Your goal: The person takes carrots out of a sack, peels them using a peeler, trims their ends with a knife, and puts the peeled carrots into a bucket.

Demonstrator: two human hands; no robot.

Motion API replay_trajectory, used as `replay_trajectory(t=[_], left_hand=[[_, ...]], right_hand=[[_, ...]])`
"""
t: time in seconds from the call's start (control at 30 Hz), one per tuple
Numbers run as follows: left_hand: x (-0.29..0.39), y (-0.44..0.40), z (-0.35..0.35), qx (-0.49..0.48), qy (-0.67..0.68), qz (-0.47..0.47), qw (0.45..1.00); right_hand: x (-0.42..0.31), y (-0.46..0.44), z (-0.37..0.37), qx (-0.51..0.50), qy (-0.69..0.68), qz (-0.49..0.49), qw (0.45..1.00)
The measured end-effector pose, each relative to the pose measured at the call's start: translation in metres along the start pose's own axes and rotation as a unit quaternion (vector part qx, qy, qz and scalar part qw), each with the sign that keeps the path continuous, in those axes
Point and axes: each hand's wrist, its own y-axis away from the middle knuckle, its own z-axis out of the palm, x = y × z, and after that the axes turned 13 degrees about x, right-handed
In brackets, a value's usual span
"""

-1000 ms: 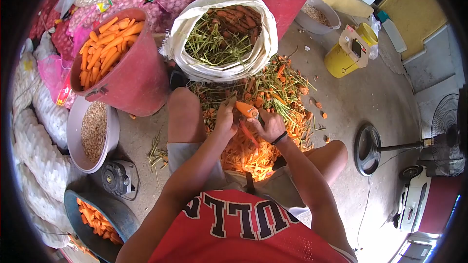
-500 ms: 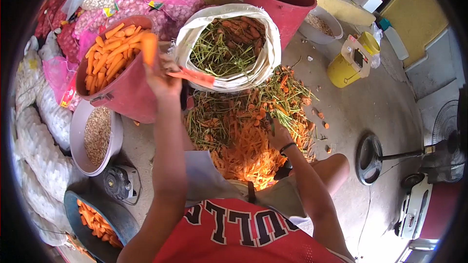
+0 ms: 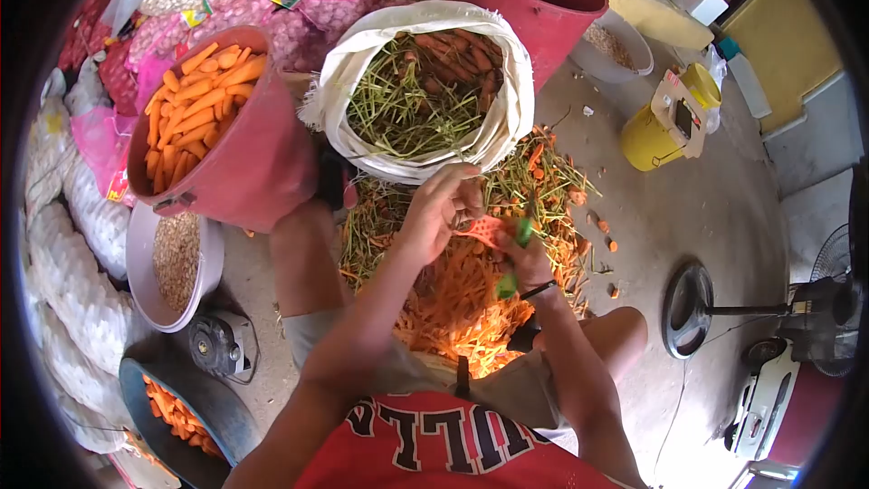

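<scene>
A fan (image 3: 685, 312) stood at right, a yellow bucket (image 3: 645, 142) farther back. Pink bags (image 3: 319, 2) lay heaped at upper left; white sacks (image 3: 71, 276) flanked a pale basin (image 3: 213, 258).

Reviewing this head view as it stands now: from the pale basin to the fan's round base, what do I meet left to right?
Pale basin → left knee → left hand → right hand, gripping a green-handled tool → right knee → round black fan base.

One head-worn camera, wide-angle: I look forward and down over red shirt (image 3: 434, 469) to left hand (image 3: 440, 214) and right hand (image 3: 530, 264), near.
</scene>
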Motion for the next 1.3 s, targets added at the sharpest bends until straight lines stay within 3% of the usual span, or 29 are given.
replay_trajectory(t=[0.03, 0.1, 0.2, 0.27, 0.3, 0.33, 0.37, 0.43, 0.5, 0.53, 0.6, 0.63, 0.67, 0.8, 0.9, 0.97, 1.0, 1.1, 1.13, 1.17, 1.23, 1.27, 1.3], left_hand=[[0.002, -0.013, 0.003, 0.008, -0.105, -0.016, 0.994], [0.009, -0.045, -0.008, -0.043, -0.343, 0.1, 0.933], [0.047, -0.107, -0.005, 0.068, -0.355, 0.114, 0.925], [0.064, -0.168, -0.017, 0.049, -0.347, 0.155, 0.924], [0.068, -0.196, -0.013, 0.092, -0.38, 0.16, 0.906], [0.068, -0.235, -0.021, 0.091, -0.419, 0.183, 0.885], [0.067, -0.271, -0.026, 0.093, -0.472, 0.214, 0.85], [0.072, -0.332, -0.024, 0.072, -0.698, 0.251, 0.667], [0.071, -0.368, -0.008, 0.087, -0.786, 0.198, 0.579], [0.057, -0.394, -0.019, 0.104, -0.784, 0.363, 0.493], [0.056, -0.421, -0.021, 0.039, -0.804, 0.194, 0.561], [0.053, -0.436, -0.021, 0.036, -0.815, 0.193, 0.546], [0.05, -0.448, -0.022, 0.041, -0.824, 0.204, 0.528], [0.034, -0.476, -0.043, 0.11, -0.824, 0.3, 0.468], [0.039, -0.482, -0.057, 0.141, -0.789, 0.363, 0.475], [0.043, -0.474, -0.062, 0.116, -0.792, 0.399, 0.446], [0.046, -0.465, -0.065, 0.086, -0.826, 0.44, 0.342], [0.061, -0.422, -0.052, 0.066, -0.807, 0.395, 0.433], [0.065, -0.405, -0.047, 0.075, -0.77, 0.324, 0.545], [0.078, -0.369, -0.022, 0.082, -0.757, 0.267, 0.59], [0.076, -0.365, -0.068, 0.101, -0.655, 0.414, 0.624], [0.088, -0.335, -0.061, 0.127, -0.556, 0.274, 0.774], [0.096, -0.295, -0.054, 0.145, -0.428, 0.12, 0.884]], right_hand=[[0.0, -0.008, -0.008, 0.031, 0.004, -0.013, 0.999], [-0.005, -0.022, -0.016, 0.129, 0.079, -0.109, 0.983], [-0.021, -0.034, -0.027, 0.172, 0.202, -0.189, 0.946], [-0.018, -0.042, -0.025, 0.145, 0.281, -0.289, 0.904], [-0.017, -0.045, -0.022, 0.13, 0.319, -0.338, 0.876], [-0.02, -0.043, -0.018, 0.103, 0.339, -0.3, 0.886], [-0.024, -0.046, -0.016, 0.071, 0.355, -0.366, 0.857], [-0.03, -0.05, -0.017, 0.007, 0.414, -0.324, 0.85], [-0.029, -0.059, -0.017, 0.012, 0.402, -0.307, 0.863], [-0.028, -0.063, -0.017, 0.013, 0.397, -0.297, 0.868], [-0.032, -0.067, -0.022, 0.012, 0.407, -0.272, 0.872], [-0.035, -0.07, -0.024, 0.012, 0.412, -0.26, 0.873], [-0.038, -0.073, -0.025, 0.011, 0.394, -0.284, 0.874], [-0.034, -0.073, -0.028, 0.001, 0.397, -0.233, 0.888], [-0.03, -0.07, -0.028, -0.024, 0.414, -0.205, 0.887], [-0.033, -0.069, -0.025, -0.019, 0.421, -0.21, 0.882], [-0.034, -0.064, -0.022, -0.017, 0.422, -0.21, 0.882], [-0.038, -0.061, -0.017, -0.009, 0.408, -0.275, 0.871], [-0.039, -0.058, -0.018, -0.033, 0.404, -0.241, 0.882], [-0.035, -0.056, -0.02, -0.026, 0.401, -0.257, 0.879], [-0.021, -0.054, -0.022, -0.014, 0.392, -0.291, 0.873], [-0.023, -0.049, -0.021, -0.005, 0.403, -0.301, 0.864], [-0.019, -0.046, -0.022, -0.003, 0.405, -0.306, 0.862]])
